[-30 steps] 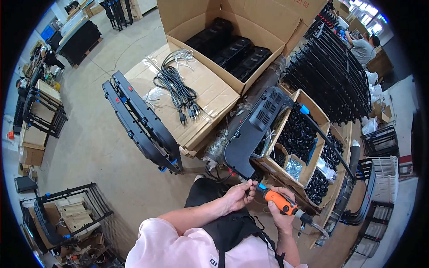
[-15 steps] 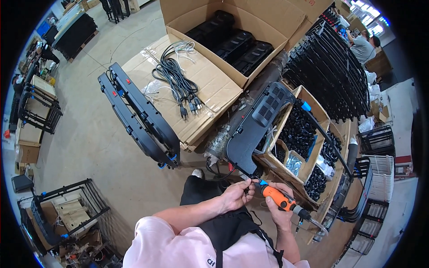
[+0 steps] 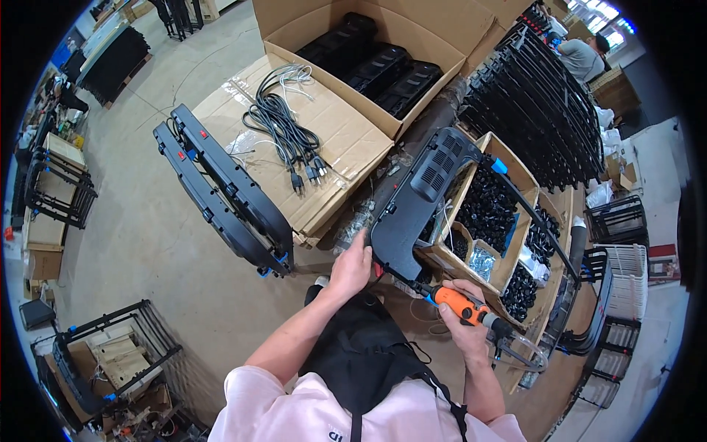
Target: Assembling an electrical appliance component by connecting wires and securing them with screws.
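In front of me a black plastic housing with a slotted vent sits tilted, joined to a black tube frame with blue fittings. My left hand is closed at the housing's near left edge, its fingertips partly hidden there. My right hand is wrapped round an orange and black power screwdriver with a clear hose behind it. The screwdriver's blue-collared front end points at the lower end of the housing; its tip is too small to make out.
A divided wooden tray of small black parts and screws stands right of the housing. Two similar housings stand to the left. Coiled power cords lie on cardboard beside an open carton. Black frames are stacked at the far right.
My left hand has left the screwdriver's tip and moved left and up to the housing's edge. The screwdriver stays in my right hand at the housing's lower end.
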